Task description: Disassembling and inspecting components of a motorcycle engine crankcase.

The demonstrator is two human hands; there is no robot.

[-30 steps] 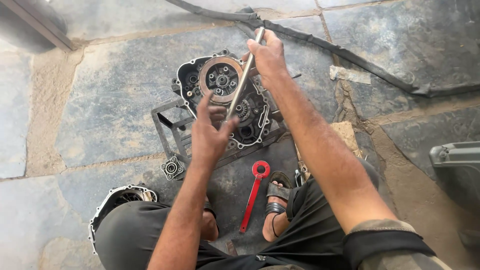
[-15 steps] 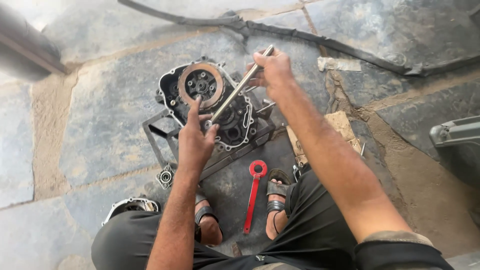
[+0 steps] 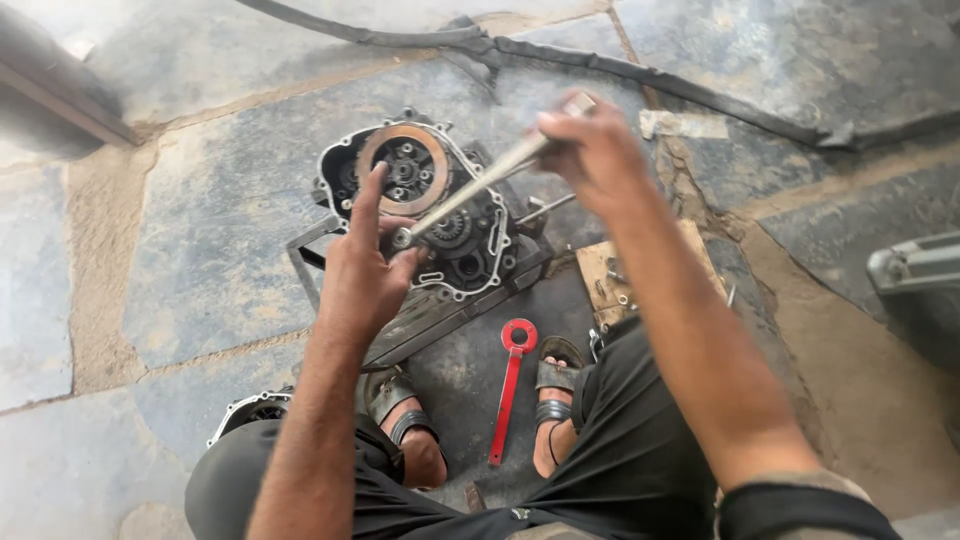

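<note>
Above an open engine case [image 3: 440,215] resting on a stone floor [image 3: 200,250], the right hand [image 3: 590,150] grips a long metal wrench [image 3: 480,190] by its handle while the left hand [image 3: 365,270], fingers spread, steadies its lower tip; a red tool [image 3: 510,385] lies below the case.

Repair yard: engine case [image 3: 420,215], stone floor [image 3: 180,230]

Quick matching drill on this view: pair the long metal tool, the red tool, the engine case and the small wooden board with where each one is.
1 long metal tool
2 red tool
3 engine case
4 wooden board

a on the floor between the sandalled feet
b held in the right hand, tip at the left hand
c right of the engine case
d on a metal frame

1-b, 2-a, 3-d, 4-c
</note>
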